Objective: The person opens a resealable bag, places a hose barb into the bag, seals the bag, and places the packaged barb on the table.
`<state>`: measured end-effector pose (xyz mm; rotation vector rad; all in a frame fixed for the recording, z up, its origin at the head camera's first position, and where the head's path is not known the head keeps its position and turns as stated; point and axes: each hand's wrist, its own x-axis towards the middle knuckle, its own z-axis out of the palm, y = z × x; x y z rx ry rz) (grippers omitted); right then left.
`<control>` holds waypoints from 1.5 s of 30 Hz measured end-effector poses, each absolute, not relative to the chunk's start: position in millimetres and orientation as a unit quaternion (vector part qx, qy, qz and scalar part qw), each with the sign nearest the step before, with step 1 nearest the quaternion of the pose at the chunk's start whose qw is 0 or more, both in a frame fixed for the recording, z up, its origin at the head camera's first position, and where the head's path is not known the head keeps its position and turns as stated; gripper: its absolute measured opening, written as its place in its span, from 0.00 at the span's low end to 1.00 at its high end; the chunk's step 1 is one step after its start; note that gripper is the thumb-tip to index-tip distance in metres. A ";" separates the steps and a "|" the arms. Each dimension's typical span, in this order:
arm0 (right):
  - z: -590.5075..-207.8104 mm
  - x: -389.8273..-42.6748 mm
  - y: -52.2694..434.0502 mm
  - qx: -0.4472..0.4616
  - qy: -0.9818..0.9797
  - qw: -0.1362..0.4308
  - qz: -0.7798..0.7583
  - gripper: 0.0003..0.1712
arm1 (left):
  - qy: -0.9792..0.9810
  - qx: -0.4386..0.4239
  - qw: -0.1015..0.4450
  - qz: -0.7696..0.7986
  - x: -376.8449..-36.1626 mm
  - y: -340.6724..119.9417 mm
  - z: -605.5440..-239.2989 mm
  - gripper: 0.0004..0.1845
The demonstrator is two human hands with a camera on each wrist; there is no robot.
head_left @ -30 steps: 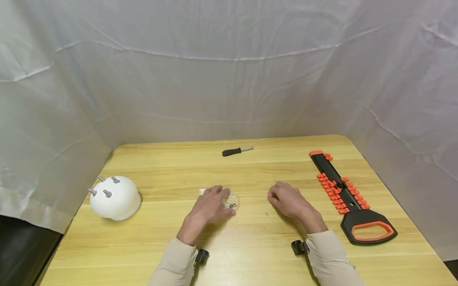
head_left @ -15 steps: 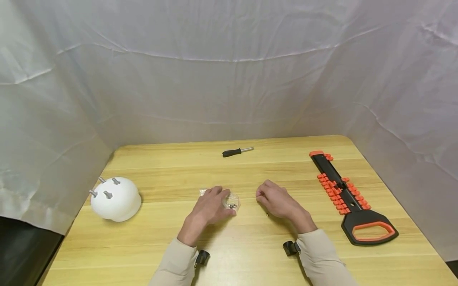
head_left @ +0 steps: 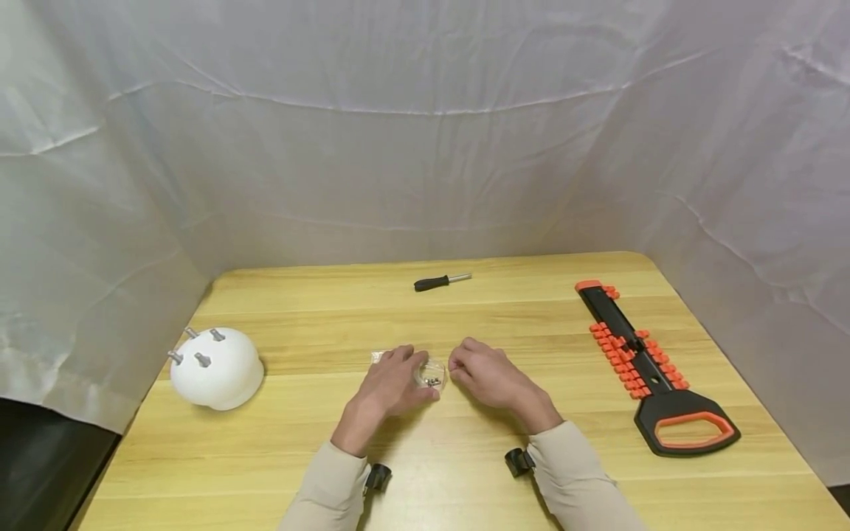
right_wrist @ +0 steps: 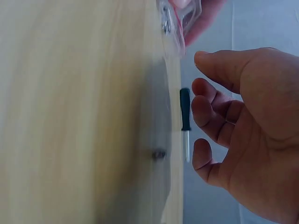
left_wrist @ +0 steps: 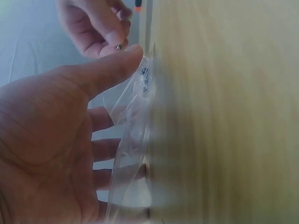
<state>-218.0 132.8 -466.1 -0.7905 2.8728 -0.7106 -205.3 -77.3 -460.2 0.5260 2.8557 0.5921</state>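
Between right-hand fingertips [left_wrist: 113, 39], a tiny screw [left_wrist: 119, 47].

A pale wooden desk [head_left: 465, 457] with lengthwise grain is filling the lower half of the head view, its far corners rounded. White sheeting [head_left: 425, 147] is hanging behind it and wrapping round both sides, creased and sagging along a horizontal fold, closing off whatever room lies beyond. At lower left a dark gap [head_left: 40, 472] is showing beneath the sheet's hem, beside the desk edge; what lies there cannot be told. Soft, even light is falling from above, casting only faint shadows on the desk surface. No window or floor is showing.
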 end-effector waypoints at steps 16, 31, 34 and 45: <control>-465.3 -217.5 112.0 -0.271 0.939 0.059 -0.205 0.04 | 0.962 0.179 0.092 0.184 -205.4 -76.5 -458.5 0.37; -460.2 -214.7 142.5 -0.250 0.943 0.043 -0.216 0.03 | 0.961 0.173 0.102 0.189 -205.2 -76.6 -457.5 0.39; -462.1 -214.1 149.2 -0.246 0.943 0.044 -0.218 0.02 | 0.961 0.170 0.106 0.191 -204.9 -76.6 -457.5 0.39; -466.8 -209.7 170.4 -0.231 0.946 0.057 -0.222 0.02 | 0.960 0.172 0.102 0.196 -204.0 -76.3 -456.1 0.38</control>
